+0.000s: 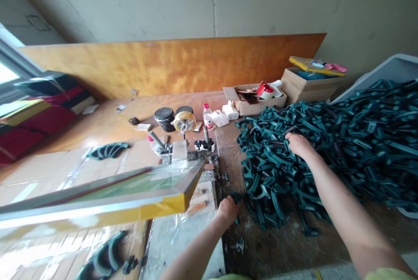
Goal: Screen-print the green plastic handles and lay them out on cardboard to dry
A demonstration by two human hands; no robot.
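A large heap of dark green curved plastic parts (277,171) covers the right side of the table. My right hand (298,144) reaches over the heap, its fingers closed on one dark part (289,130) at the top. Near the heap's left edge, my left hand (227,210) is closed round a dark green plastic part (235,196), mostly hidden by the fingers. Left of that hand stands a screen-printing frame (163,205) with yellow-taped edges, tilted over a clamped base (183,236).
Green parts (109,151) lie in a row on cardboard at left, with more (104,258) at the front. Behind the frame are a black tub (164,119), a tape roll (184,122) and a red-capped bottle (207,116). Cardboard boxes (261,105) stand at the back right.
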